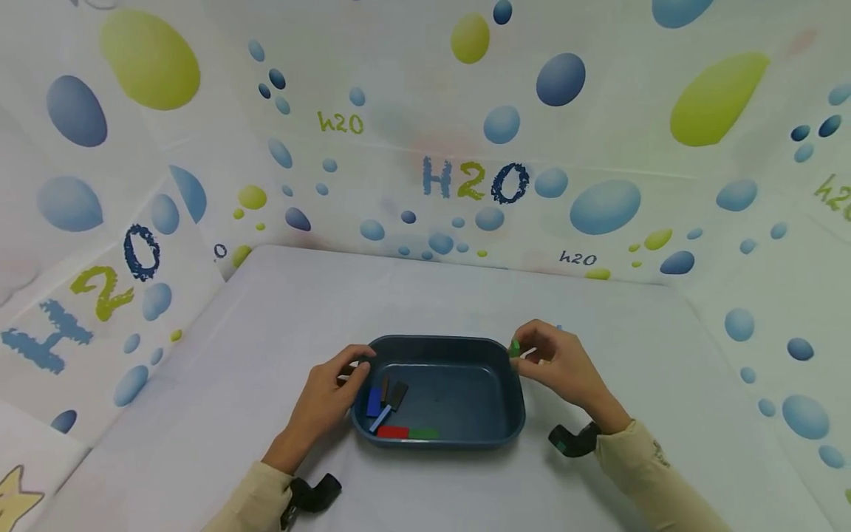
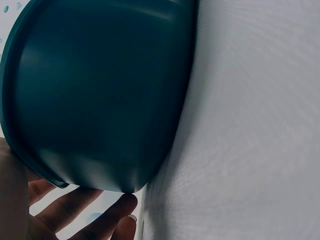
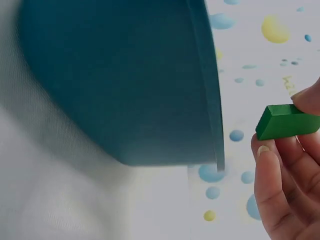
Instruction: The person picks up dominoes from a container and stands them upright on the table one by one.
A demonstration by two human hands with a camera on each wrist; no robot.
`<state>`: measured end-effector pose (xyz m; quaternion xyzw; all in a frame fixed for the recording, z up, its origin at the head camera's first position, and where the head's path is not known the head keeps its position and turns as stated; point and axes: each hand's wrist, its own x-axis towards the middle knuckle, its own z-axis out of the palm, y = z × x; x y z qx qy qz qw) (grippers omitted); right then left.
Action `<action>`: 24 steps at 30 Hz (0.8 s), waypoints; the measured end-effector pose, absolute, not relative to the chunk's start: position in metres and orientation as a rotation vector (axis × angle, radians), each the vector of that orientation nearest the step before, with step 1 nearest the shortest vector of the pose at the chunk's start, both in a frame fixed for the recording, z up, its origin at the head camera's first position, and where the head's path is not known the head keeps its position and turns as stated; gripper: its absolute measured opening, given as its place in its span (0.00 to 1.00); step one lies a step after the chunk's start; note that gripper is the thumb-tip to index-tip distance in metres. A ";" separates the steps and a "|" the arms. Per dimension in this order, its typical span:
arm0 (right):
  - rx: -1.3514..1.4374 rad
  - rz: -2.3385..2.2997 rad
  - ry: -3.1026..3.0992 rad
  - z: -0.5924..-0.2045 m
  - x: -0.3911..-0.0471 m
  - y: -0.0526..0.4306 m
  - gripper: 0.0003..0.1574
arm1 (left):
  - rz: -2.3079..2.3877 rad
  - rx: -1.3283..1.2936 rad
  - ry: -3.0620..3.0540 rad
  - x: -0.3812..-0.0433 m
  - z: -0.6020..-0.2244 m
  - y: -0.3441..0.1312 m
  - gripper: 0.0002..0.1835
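A dark blue plastic tub point(image 1: 439, 443) stands on the white-covered table. At its left end, my left hand point(image 1: 332, 388) grips the rim, the fingers lying along the outer wall in the left wrist view. My right hand point(image 1: 555, 362) pinches a small green block point(image 3: 287, 121) between thumb and fingers, at the tub's far right corner. Inside the tub, toward the left, lie a blue block point(image 1: 374, 403), a dark block point(image 1: 399, 395), a brown block point(image 1: 385, 389) and a leaning light blue block point(image 1: 380, 419). Along the near wall, a red block point(image 1: 393, 432) adjoins another green block point(image 1: 423, 434).
White cloth with blue and green spots and H2O lettering point(image 1: 475, 181) hangs behind and at both sides of the table point(image 1: 299, 295). A black wrist camera point(image 1: 315, 493) sits by the left cuff, another wrist camera point(image 1: 573, 440) by the right.
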<state>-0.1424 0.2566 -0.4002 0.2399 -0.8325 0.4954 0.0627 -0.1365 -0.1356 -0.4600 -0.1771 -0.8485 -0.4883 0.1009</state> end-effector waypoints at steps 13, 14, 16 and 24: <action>0.620 1.476 -2.498 -0.397 -0.147 0.274 0.16 | -1.443 -0.521 -2.514 -0.135 -0.460 -0.138 0.11; 0.612 1.468 -2.497 -0.398 -0.147 0.276 0.16 | -1.441 -0.521 -2.515 -0.135 -0.460 -0.137 0.11; 0.592 1.440 -2.497 -0.398 -0.148 0.281 0.14 | -1.442 -0.523 -2.515 -0.135 -0.459 -0.137 0.11; 0.495 1.355 -2.536 -0.403 -0.152 0.297 0.12 | -1.447 -0.518 -2.517 -0.136 -0.459 -0.136 0.11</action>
